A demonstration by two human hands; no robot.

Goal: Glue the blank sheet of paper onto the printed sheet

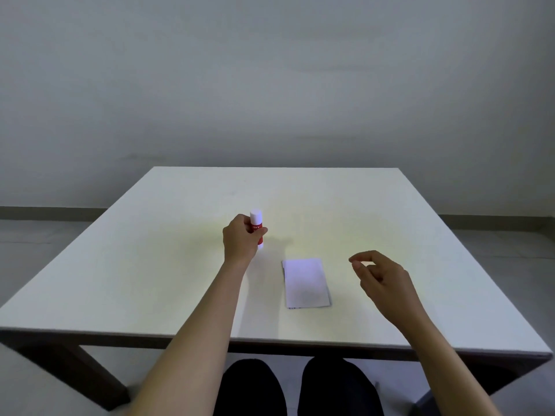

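Observation:
A white blank sheet [304, 282] lies flat near the middle of the white table [150, 265]. It covers the printed sheet, of which only a thin dark edge [295, 308] shows at the near side. A red glue stick with a white cap [257, 226] stands upright to the left and beyond the paper. My left hand [240, 240] is wrapped around its red body, and its base is at the tabletop. My right hand [380, 276] hovers just right of the paper, fingers loosely curled, thumb and forefinger close together, holding nothing.
The table's near edge [270, 340] runs just in front of my knees [294, 385]. A bare grey wall [270, 85] stands behind the table's far edge. Dark table legs [90, 373] show below on the left.

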